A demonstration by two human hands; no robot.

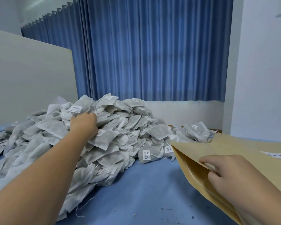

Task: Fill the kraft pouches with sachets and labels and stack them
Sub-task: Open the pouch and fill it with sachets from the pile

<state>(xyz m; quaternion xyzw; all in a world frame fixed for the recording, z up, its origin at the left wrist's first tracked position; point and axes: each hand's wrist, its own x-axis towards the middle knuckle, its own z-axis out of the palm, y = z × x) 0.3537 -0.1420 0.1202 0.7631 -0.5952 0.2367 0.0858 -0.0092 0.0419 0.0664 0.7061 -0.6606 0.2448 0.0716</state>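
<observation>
Blue tabletop (144, 189) fills the lower frame; pleated blue curtain (152, 54) in bg, pale board (31, 75) at upper left, white wall on the right.

Big sachet pile (120, 125) sits centre-left, grey-white bags, some w/ barcode stickers. Smaller heap (193, 132) is at centre-right, just behind the pouch.

Left hand (85, 123) reaches into the pile's upper part. Fingertips are buried among the sachets, so can't tell if it grips any.

Right hand (225, 172), lower right, pinches the upper lip of the kraft pouch (193, 151): thumb on top, fingers curled under the edge. Pouch mouth gapes toward the pile.

More kraft paper (237, 142) lies behind it at far right, w/ a white label (274, 155) on top.
</observation>
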